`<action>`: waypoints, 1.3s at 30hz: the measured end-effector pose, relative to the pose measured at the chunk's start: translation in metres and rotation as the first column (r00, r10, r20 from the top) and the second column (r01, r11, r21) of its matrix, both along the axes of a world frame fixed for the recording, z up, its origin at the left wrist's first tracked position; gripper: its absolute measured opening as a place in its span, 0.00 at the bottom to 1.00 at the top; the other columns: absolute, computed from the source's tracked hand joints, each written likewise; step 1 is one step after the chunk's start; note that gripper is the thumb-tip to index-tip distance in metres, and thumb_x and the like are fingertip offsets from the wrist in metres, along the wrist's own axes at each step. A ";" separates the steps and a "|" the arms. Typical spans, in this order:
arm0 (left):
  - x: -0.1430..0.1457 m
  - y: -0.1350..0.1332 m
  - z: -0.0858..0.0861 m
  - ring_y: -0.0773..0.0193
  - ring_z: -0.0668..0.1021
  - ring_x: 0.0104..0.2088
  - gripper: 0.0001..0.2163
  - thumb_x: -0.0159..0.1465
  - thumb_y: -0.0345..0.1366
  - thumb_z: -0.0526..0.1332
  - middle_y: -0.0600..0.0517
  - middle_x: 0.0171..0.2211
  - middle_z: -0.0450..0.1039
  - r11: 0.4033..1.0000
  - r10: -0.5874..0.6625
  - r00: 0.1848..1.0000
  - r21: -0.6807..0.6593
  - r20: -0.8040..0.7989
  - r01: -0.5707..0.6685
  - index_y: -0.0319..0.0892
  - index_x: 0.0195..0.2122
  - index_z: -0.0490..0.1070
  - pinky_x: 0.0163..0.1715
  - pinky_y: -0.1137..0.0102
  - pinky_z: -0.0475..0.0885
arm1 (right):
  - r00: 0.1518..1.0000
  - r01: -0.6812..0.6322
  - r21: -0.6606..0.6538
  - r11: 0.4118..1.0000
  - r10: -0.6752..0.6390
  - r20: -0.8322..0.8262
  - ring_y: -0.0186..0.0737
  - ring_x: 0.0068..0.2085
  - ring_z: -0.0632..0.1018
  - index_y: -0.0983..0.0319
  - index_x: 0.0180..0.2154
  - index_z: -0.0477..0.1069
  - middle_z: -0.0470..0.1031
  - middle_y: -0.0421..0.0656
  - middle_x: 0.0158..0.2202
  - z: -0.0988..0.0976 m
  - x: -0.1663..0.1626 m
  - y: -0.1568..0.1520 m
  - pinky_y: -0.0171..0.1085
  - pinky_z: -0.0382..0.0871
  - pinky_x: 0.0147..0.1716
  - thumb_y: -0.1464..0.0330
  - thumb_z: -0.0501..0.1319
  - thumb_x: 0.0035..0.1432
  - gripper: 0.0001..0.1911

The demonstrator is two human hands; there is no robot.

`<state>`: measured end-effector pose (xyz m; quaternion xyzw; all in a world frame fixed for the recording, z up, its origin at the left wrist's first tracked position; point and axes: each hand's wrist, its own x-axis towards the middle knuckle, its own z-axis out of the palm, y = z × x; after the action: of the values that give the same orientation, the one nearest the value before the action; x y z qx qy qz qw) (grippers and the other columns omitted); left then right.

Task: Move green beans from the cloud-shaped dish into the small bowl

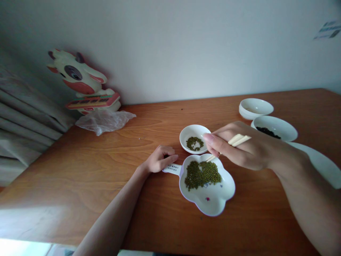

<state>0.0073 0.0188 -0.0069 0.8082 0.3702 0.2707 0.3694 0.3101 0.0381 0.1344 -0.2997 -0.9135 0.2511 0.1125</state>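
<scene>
Right hand: grips chopsticks, tips at the flower dish's far rim.
Left hand: curled on the dish handle.
Flower dish: green beans inside; small dish just beyond.
Counter: open room left and front.

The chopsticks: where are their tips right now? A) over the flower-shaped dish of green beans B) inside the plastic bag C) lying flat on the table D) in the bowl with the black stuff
A: the right hand holds the chopsticks, and their tips reach the near edge of the green beans in the flower-shaped dish.
</scene>
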 end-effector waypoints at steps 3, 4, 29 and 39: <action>0.001 -0.001 0.000 0.68 0.64 0.24 0.24 0.75 0.41 0.57 0.55 0.21 0.63 1.000 0.011 1.000 -0.021 0.014 -0.010 0.40 0.20 0.60 0.28 0.68 0.58 | 0.999 -0.040 -0.020 0.999 0.040 -0.020 0.34 0.23 0.70 0.62 0.26 0.73 0.73 0.40 0.21 -0.003 -0.002 -0.001 0.41 0.55 0.28 0.51 0.46 0.79 0.34; 0.001 -0.001 0.001 0.68 0.64 0.24 0.24 0.75 0.42 0.57 0.55 0.20 0.63 1.000 0.012 1.000 -0.028 0.016 -0.012 0.41 0.20 0.60 0.27 0.68 0.58 | 0.998 -0.054 -0.034 0.998 0.053 -0.026 0.34 0.23 0.70 0.62 0.26 0.73 0.74 0.40 0.22 -0.004 -0.002 -0.001 0.40 0.56 0.28 0.52 0.46 0.79 0.34; 0.001 -0.001 0.001 0.69 0.64 0.24 0.24 0.75 0.40 0.58 0.55 0.21 0.63 1.000 0.006 1.000 -0.028 0.018 -0.006 0.40 0.20 0.60 0.28 0.68 0.57 | 0.998 -0.060 -0.097 0.993 0.057 -0.040 0.33 0.24 0.70 0.62 0.27 0.69 0.72 0.39 0.22 -0.008 -0.002 0.003 0.39 0.57 0.28 0.51 0.45 0.79 0.33; 0.002 -0.002 0.004 0.69 0.65 0.24 0.23 0.74 0.40 0.57 0.55 0.21 0.63 0.999 0.010 1.000 -0.031 0.004 -0.010 0.40 0.20 0.60 0.28 0.68 0.58 | 0.999 -0.044 -0.140 0.989 0.040 -0.037 0.34 0.26 0.71 0.61 0.27 0.71 0.74 0.40 0.24 -0.009 0.002 0.005 0.39 0.61 0.31 0.51 0.45 0.79 0.33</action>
<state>0.0095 0.0173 -0.0029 0.8001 0.3777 0.2684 0.3810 0.3118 0.0426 0.1255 -0.2833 -0.8976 0.3222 0.1013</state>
